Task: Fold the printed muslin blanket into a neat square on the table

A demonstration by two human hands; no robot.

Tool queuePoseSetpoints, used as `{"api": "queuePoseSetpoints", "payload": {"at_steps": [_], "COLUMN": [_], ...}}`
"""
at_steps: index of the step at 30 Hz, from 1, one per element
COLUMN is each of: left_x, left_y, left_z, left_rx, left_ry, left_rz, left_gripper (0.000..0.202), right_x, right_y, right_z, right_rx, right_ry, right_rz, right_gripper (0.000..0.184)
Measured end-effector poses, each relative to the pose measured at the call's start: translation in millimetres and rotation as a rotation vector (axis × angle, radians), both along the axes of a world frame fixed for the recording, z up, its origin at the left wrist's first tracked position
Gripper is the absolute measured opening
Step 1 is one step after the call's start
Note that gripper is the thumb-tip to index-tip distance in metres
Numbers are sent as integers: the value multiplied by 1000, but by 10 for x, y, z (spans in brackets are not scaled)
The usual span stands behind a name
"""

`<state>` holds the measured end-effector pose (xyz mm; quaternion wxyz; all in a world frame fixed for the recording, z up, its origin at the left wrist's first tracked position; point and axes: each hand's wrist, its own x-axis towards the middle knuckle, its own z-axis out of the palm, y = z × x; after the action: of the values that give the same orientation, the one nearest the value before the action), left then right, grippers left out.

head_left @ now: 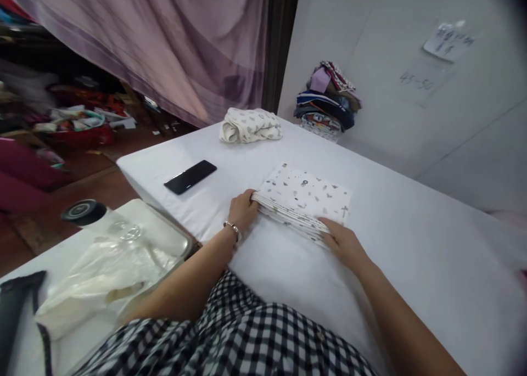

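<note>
A folded white cloth with small prints lies in a flat layered stack on the white table. My left hand, with a bracelet at the wrist, grips the stack's near left corner, fingers tucked under the layers. My right hand holds the near right corner, fingers curled at the folded edge. Both hands press the stack's near edge between them.
A black phone lies to the left of the stack. A crumpled printed cloth sits at the far edge, and a pile of coloured clothes stands against the wall. A plastic bag and a bottle sit near left.
</note>
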<state>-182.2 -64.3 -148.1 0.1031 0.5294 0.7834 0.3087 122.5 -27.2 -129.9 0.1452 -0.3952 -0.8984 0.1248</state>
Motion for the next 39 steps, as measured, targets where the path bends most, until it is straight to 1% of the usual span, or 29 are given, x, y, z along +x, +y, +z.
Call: {"api": "queuePoseSetpoints", "payload": {"at_steps": [3, 5, 10, 13, 18, 22, 24, 27, 30, 34, 39], "left_x": [-10, -13, -9, -3, -1, -40, -76, -126, -146, -162, -213], "left_y": [6, 5, -4, -11, -24, -32, -40, -56, -72, -85, -83], "left_z": [-2, -3, -5, 0, -4, -13, 3, 51, 94, 115, 123], "left_rx": [-2, -2, 0, -15, -23, -16, -26, -70, -95, -94, -97], "left_ry": [-6, -13, -37, -60, -90, -101, -73, 60, 152, 144, 137], "left_rz": [-13, -18, -12, -7, -13, -20, -44, -96, -125, -158, -213], "left_gripper": [33, 33, 34, 34, 33, 32, 32, 32, 33, 33, 31], "right_x": [-18, -15, 12, 20, 32, 56, 78, 109, 125, 122, 103], "right_y": [47, 44, -79, -135, -111, -55, -41, -47, -71, -97, -129], "right_z": [76, 66, -101, -164, -201, -241, -265, -305, -354, -401, -365], "right_rx": [-31, 0, 197, 257, 263, 242, 238, 255, 272, 297, 358], "right_ry": [-2, -36, -80, -89, -74, -86, -107, -123, -108, -45, -27], "right_rz": [-36, -17, 80, 113, 140, 119, 106, 80, 52, 50, 95], "right_gripper": [40, 41, 43, 43, 42, 41, 44, 50, 51, 54, 54]}}
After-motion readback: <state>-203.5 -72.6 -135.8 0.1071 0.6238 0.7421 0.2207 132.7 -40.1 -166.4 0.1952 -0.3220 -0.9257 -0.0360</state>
